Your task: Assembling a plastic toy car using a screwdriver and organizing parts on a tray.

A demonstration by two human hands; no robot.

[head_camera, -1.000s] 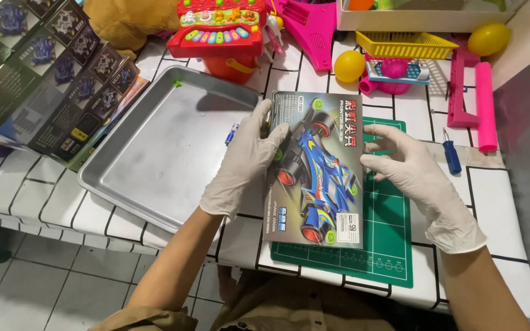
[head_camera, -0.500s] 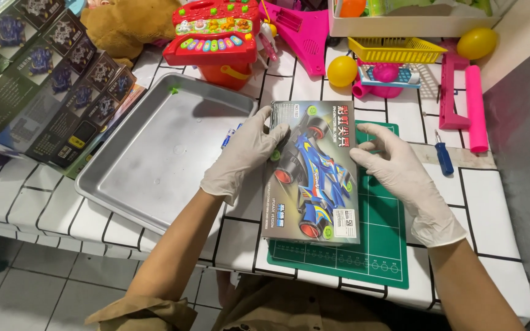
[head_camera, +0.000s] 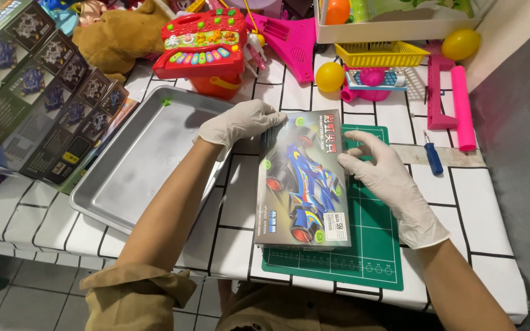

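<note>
A flat box with a blue racing car picture (head_camera: pixel 303 184) lies on a green cutting mat (head_camera: pixel 369 245) on the white tiled table. My left hand (head_camera: pixel 240 122), in a white glove, grips the box's far left corner. My right hand (head_camera: pixel 384 175), also gloved, rests with spread fingers against the box's right edge. Both forearms reach in from the bottom of the view.
An empty metal tray (head_camera: pixel 136 165) lies left of the box. A large dark printed carton (head_camera: pixel 26 92) sits at far left. Toys crowd the back: a red toy keyboard (head_camera: pixel 200 43), yellow balls (head_camera: pixel 329 76), a pink bar (head_camera: pixel 463 107), a blue-handled screwdriver (head_camera: pixel 432 156).
The box has been set down flatter on the mat. My left hand slid from its left side up to the far left corner; my right hand stays on the right edge.
</note>
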